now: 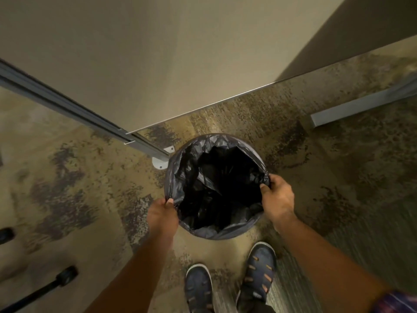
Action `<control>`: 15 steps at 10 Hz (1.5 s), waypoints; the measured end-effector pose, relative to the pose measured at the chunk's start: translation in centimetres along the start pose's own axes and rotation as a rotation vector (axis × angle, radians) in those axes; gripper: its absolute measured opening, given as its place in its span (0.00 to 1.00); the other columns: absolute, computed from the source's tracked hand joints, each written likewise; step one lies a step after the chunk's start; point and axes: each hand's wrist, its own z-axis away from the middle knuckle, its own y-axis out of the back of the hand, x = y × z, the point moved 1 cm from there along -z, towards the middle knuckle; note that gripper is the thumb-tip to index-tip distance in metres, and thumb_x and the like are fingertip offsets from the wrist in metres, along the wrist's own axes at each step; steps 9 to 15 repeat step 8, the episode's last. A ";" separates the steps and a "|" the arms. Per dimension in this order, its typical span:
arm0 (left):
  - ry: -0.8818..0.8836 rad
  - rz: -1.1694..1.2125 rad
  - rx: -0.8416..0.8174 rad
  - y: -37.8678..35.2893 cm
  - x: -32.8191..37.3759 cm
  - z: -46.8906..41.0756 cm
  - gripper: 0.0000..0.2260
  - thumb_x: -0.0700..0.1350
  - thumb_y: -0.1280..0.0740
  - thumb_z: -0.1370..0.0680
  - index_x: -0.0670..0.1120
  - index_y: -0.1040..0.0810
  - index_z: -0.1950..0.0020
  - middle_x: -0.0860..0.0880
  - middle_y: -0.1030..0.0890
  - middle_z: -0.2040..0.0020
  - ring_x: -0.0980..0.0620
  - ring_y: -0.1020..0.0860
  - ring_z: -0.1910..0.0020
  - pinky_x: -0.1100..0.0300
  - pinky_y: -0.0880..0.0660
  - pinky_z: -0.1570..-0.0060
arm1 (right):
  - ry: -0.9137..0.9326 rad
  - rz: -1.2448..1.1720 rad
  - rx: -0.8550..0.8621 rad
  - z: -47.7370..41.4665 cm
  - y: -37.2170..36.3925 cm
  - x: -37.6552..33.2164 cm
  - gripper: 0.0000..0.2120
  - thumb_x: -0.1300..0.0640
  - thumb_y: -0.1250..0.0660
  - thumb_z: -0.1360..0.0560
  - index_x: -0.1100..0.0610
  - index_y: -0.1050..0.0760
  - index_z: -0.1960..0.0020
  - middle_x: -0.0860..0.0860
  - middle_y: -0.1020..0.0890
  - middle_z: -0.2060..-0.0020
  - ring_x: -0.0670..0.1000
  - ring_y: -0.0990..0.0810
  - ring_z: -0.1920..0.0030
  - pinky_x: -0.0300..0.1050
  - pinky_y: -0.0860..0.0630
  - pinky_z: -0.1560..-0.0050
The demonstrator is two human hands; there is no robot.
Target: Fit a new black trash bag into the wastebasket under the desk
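A round wastebasket (228, 234) stands on the carpet just in front of my feet, at the desk's near edge. A black trash bag (216, 177) lines it, its mouth folded out over most of the rim and its crumpled inside hanging dark and open. My left hand (162, 214) pinches the bag's edge at the rim's near-left side. My right hand (278, 196) grips the bag's edge at the rim's right side. The basket's own wall is almost fully covered by the bag.
The beige desk top (146, 64) fills the upper view, with a grey metal leg (67, 107) and its white foot (161, 159) left of the basket. A grey bar (361, 107) lies at right. Chair casters (65, 275) sit at lower left. My blue shoes (259, 267) stand below the basket.
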 end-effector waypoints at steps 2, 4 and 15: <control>0.063 0.076 0.014 1.4 -0.7 -3.2 0.14 0.47 0.36 0.13 0.39 0.16 0.37 0.35 0.14 0.45 0.31 0.15 0.44 0.33 0.16 0.42 | 0.004 0.056 -0.004 -0.1 -3.5 -2.4 0.15 0.60 0.34 0.19 0.57 0.20 0.33 0.59 0.14 0.40 0.64 0.18 0.38 0.59 0.20 0.36; 0.076 0.145 -0.187 1.4 -2.7 -3.1 0.14 0.51 0.35 0.14 0.42 0.19 0.37 0.38 0.15 0.43 0.35 0.16 0.43 0.32 0.18 0.38 | -0.004 0.057 -0.119 0.9 -3.6 -1.7 0.15 0.54 0.32 0.18 0.54 0.22 0.32 0.56 0.15 0.40 0.61 0.17 0.39 0.55 0.19 0.40; -0.243 -0.493 -0.110 7.1 -0.6 5.0 0.34 0.57 0.38 0.14 0.40 0.41 0.14 0.37 0.35 0.14 0.36 0.38 0.15 0.42 0.39 0.16 | 0.289 0.689 -0.181 9.4 2.7 -4.7 0.37 0.41 0.44 0.15 0.59 0.49 0.14 0.58 0.41 0.15 0.59 0.40 0.16 0.57 0.35 0.21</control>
